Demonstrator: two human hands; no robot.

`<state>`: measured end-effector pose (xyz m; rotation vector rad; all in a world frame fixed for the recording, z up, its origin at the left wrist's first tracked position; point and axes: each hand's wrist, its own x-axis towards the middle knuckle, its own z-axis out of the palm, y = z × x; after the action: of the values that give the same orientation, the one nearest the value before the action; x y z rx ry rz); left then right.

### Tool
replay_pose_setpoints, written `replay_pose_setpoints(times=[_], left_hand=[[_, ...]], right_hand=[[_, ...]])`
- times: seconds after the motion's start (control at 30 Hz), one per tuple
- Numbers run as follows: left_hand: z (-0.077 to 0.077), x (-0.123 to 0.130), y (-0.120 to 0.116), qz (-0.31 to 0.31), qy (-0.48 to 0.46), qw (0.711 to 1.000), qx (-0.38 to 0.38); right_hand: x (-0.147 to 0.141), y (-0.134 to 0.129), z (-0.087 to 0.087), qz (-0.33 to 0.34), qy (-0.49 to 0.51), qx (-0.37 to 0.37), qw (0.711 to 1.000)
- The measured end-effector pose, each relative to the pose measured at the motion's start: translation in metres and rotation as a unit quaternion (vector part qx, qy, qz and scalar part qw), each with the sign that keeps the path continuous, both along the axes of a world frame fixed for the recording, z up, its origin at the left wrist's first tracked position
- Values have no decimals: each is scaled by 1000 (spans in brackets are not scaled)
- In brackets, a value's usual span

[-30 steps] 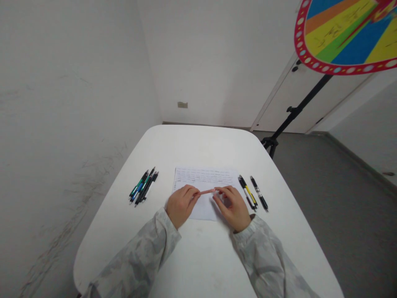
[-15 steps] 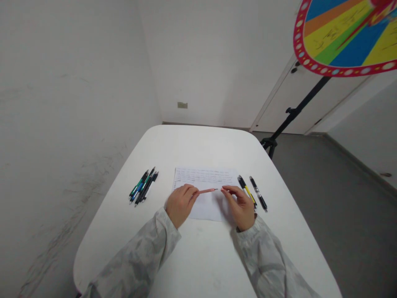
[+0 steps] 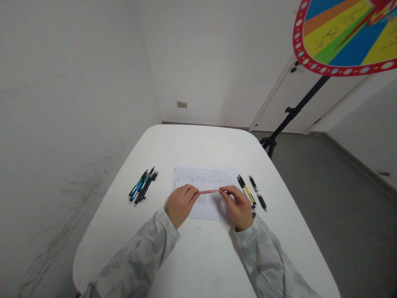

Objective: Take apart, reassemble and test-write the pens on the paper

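Note:
My left hand is closed around a slim pink pen, which points right above the sheet of paper. A thin dark refill end sticks out of the pen's right end. My right hand is closed, thumb and forefinger pinching a small pinkish piece, apparently the pen's tip, at that refill end. The fingertips hide most of this piece. Rows of handwriting fill the upper part of the paper.
On the white table, several pens lie bunched at left. A yellow-and-black pen and a black pen with a clear middle lie at right. A colourful wheel on a black stand is beyond the table.
My right hand has moved slightly left, bringing the small piece from a gap away onto the refill end. My left hand and the pen have barely moved.

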<state>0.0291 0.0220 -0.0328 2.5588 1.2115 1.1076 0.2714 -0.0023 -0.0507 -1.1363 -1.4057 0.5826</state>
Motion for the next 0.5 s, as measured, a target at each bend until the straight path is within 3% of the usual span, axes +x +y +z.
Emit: replay_pose_setpoints(times=[0.23, 0.5], left_hand=[[3, 1, 0, 0, 4, 1000, 13], [0, 0, 0, 4, 2, 1000, 5]], right_hand=[[-3, -1, 9, 13, -21, 26, 999], [-1, -1, 4, -14, -4, 30, 999]])
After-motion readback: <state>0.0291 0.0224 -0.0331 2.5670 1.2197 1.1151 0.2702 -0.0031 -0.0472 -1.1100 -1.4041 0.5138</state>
